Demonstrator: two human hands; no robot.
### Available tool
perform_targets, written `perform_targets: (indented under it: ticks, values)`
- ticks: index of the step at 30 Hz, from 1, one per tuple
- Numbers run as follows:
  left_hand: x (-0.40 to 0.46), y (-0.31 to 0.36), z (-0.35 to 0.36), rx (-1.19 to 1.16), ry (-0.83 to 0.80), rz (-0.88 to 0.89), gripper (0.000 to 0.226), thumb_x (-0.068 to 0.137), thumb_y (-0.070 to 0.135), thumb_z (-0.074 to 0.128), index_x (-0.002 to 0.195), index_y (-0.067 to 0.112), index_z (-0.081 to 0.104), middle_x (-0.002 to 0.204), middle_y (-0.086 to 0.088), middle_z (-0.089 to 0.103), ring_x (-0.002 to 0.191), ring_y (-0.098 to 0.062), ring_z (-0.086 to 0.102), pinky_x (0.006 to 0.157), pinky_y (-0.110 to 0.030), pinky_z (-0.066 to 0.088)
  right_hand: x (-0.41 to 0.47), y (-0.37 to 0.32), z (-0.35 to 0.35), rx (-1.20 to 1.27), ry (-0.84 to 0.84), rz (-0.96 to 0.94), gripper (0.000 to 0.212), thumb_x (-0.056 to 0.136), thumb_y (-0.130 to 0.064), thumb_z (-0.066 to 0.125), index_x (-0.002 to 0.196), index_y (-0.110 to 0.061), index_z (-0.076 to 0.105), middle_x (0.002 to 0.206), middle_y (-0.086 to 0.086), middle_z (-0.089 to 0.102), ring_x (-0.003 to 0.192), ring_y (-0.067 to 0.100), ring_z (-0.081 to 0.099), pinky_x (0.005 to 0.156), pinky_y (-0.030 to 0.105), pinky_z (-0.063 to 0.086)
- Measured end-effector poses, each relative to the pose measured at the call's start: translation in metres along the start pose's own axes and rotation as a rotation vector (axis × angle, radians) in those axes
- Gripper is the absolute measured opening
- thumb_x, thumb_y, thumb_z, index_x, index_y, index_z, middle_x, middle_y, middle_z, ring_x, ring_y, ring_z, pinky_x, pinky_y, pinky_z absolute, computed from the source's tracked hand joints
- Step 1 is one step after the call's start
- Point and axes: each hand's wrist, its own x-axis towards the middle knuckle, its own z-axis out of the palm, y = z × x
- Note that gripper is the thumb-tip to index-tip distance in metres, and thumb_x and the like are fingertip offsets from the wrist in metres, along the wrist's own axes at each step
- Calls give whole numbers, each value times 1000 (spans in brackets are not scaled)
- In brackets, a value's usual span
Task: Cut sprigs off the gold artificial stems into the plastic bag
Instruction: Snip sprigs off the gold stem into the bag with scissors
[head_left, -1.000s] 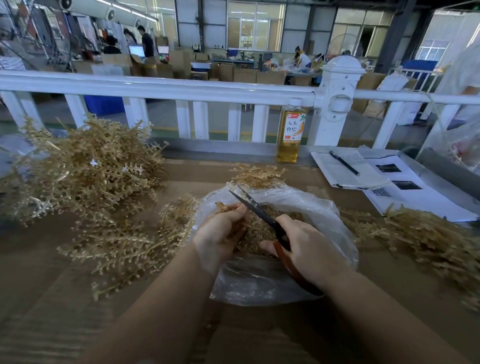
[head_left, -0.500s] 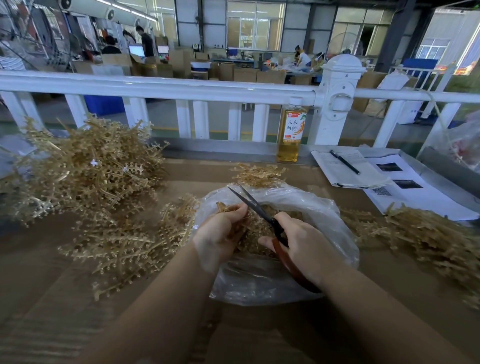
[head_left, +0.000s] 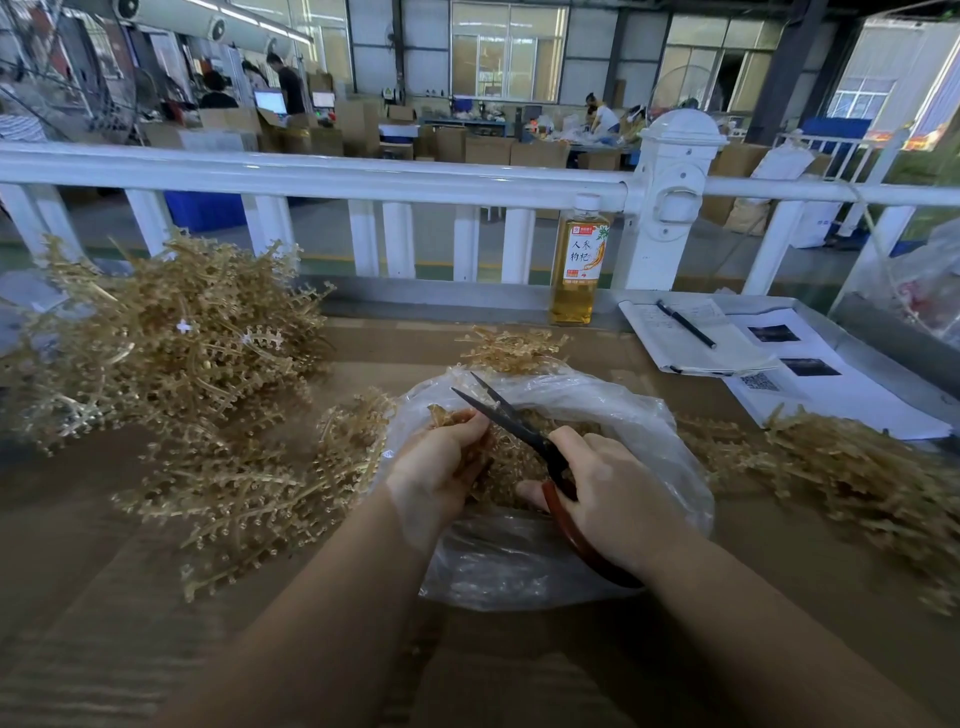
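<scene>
A clear plastic bag (head_left: 649, 415) lies open on the brown table, with cut gold sprigs (head_left: 511, 460) inside. My left hand (head_left: 441, 467) pinches a small gold stem (head_left: 441, 415) over the bag's mouth. My right hand (head_left: 613, 499) grips red-handled scissors (head_left: 519, 426); the dark blades are parted and point up and left, just beside my left fingertips. A big heap of gold stems (head_left: 171, 343) covers the table's left, and flatter stems (head_left: 244, 488) lie between it and the bag.
Another pile of gold stems (head_left: 857, 473) lies at the right. A bottle of amber drink (head_left: 579, 265) stands against the white railing (head_left: 311, 176). An open notebook with a pen (head_left: 685, 325) and printed sheets (head_left: 821, 384) sit at the back right.
Both hands hold nearly the same place over the bag. The scissor blades have shifted slightly and stay parted beside the stem.
</scene>
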Motion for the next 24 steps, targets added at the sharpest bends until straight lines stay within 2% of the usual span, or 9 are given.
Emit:
perform_targets:
  ticks: [3, 7, 14, 19, 24]
  values:
    - [-2, 0, 1, 15, -25, 9, 7, 87, 2, 60, 82, 7, 62, 67, -7, 68, 54, -15, 67, 45, -22, 52, 0, -3, -1, 28, 21, -2, 41, 88, -61, 48, 106, -24, 48, 93, -3, 56, 90, 15, 50, 76, 28, 40]
    - [-4, 1, 3, 1, -34, 5, 10, 86, 1, 61, 78, 7, 61, 58, -5, 68, 49, -15, 66, 43, -22, 51, 1, -5, 0, 68, 30, -3, 35, 89, -59, 50, 99, -25, 46, 84, -5, 55, 80, 15, 52, 67, 28, 38]
    - [-3, 3, 0, 12, -68, -29, 7, 86, 5, 61, 81, 6, 65, 66, -6, 70, 58, -18, 68, 52, -27, 54, 3, -3, 3, 104, 20, -25, 31, 89, -58, 49, 92, -28, 43, 76, -9, 55, 68, 9, 53, 59, 21, 37]
    - [-1, 2, -2, -51, -77, 5, 12, 87, 14, 60, 80, 10, 69, 73, -4, 67, 69, -17, 63, 69, -31, 52, 2, 0, 3, 111, 32, -19, 30, 89, -57, 50, 94, -28, 45, 78, -9, 55, 70, 10, 54, 63, 24, 42]
    - [1, 2, -2, -88, -49, -20, 3, 85, 8, 64, 81, 9, 65, 86, -7, 66, 87, -21, 61, 88, -36, 51, 1, -1, 3, 92, 36, -34, 29, 89, -59, 49, 90, -32, 39, 76, -10, 51, 69, 9, 50, 61, 23, 34]
